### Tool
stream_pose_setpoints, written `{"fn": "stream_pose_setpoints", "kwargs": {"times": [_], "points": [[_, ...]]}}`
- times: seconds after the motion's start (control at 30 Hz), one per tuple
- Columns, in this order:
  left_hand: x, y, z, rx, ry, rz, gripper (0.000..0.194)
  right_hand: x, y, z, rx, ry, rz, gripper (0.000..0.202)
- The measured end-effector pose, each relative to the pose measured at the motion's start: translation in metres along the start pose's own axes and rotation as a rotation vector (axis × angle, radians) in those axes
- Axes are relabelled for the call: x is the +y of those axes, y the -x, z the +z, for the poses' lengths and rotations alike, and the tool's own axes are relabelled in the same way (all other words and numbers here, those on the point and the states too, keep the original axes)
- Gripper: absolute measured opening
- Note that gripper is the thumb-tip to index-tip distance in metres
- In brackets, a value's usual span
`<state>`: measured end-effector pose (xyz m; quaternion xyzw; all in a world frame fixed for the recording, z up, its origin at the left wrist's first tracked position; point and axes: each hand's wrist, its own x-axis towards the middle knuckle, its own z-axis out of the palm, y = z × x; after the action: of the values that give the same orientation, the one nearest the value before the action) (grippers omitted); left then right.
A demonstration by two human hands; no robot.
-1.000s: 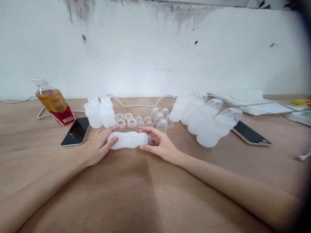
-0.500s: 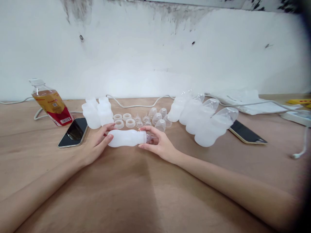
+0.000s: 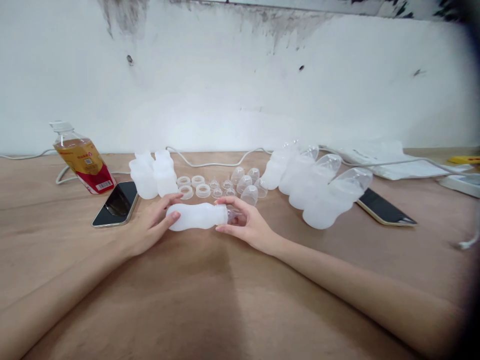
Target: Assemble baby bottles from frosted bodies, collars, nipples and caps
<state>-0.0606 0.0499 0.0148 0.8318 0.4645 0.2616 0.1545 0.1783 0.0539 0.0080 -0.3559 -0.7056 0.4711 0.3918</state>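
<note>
A white baby bottle (image 3: 197, 216) lies on its side between my hands, its base to the left and its clear nipple (image 3: 233, 214) to the right. My left hand (image 3: 163, 217) grips the base end, thumb in front and fingers behind. My right hand (image 3: 243, 220) is closed round the collar at the neck. Just behind the bottle are clear rings (image 3: 203, 190), small clear nipples (image 3: 216, 192) and domed clear caps (image 3: 249, 195). White bottles without tops (image 3: 144, 177) stand behind my left hand. Several capped bottles (image 3: 324, 207) are at the right.
A drink bottle (image 3: 87, 165) and a phone (image 3: 116, 205) are at the left on the wooden table (image 3: 180, 300). Another phone (image 3: 384, 209), a plastic bag (image 3: 393, 162) and a white power strip (image 3: 461, 184) lie at the right. A cable (image 3: 213, 164) runs along the wall.
The view has shifted slightly, so most things appear a little farther right. Both hands keep hold of the bottle, and my left fingers reach slightly farther over its base end.
</note>
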Motion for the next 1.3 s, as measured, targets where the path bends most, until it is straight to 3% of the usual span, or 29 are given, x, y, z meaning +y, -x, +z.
{"fn": "stream_pose_setpoints", "kwargs": {"times": [0.1, 0.23, 0.3, 0.37, 0.47, 0.53, 0.73, 0.83, 1.0, 1.2, 1.3], "points": [[-0.001, 0.001, 0.002, -0.031, -0.055, 0.011, 0.036, 0.0, 0.0, 0.0, -0.002, 0.0, 0.019, 0.043], [-0.001, 0.003, 0.009, 0.184, -0.147, 0.255, 0.043, 0.002, -0.001, -0.001, -0.007, -0.004, 0.033, 0.042], [0.0, 0.003, 0.009, 0.211, -0.13, 0.299, 0.05, 0.002, -0.001, -0.001, -0.008, 0.001, 0.018, 0.042], [0.002, 0.002, 0.006, 0.176, -0.062, 0.228, 0.055, 0.002, -0.001, -0.001, 0.001, 0.003, -0.002, 0.041], [0.002, 0.001, 0.002, 0.061, -0.01, 0.031, 0.041, 0.001, 0.0, -0.001, 0.004, 0.002, -0.036, 0.041], [0.001, 0.001, 0.003, 0.009, -0.029, -0.013, 0.037, 0.001, 0.0, -0.001, -0.002, 0.018, -0.034, 0.041], [0.001, 0.003, 0.008, 0.168, -0.142, 0.275, 0.05, -0.001, 0.0, 0.0, -0.004, 0.059, -0.019, 0.041], [0.002, 0.003, 0.004, 0.075, -0.113, 0.22, 0.059, 0.0, 0.001, 0.0, -0.018, 0.073, -0.08, 0.041], [-0.001, 0.002, -0.001, -0.128, -0.136, 0.1, 0.044, 0.001, 0.003, 0.001, -0.036, 0.119, -0.137, 0.04], [0.006, 0.005, 0.006, 0.037, -0.186, 0.199, 0.038, 0.001, 0.005, 0.003, 0.019, 0.18, -0.135, 0.044], [0.011, 0.008, 0.01, 0.146, -0.244, 0.291, 0.035, 0.0, 0.007, 0.005, 0.058, 0.167, -0.058, 0.046]]}}
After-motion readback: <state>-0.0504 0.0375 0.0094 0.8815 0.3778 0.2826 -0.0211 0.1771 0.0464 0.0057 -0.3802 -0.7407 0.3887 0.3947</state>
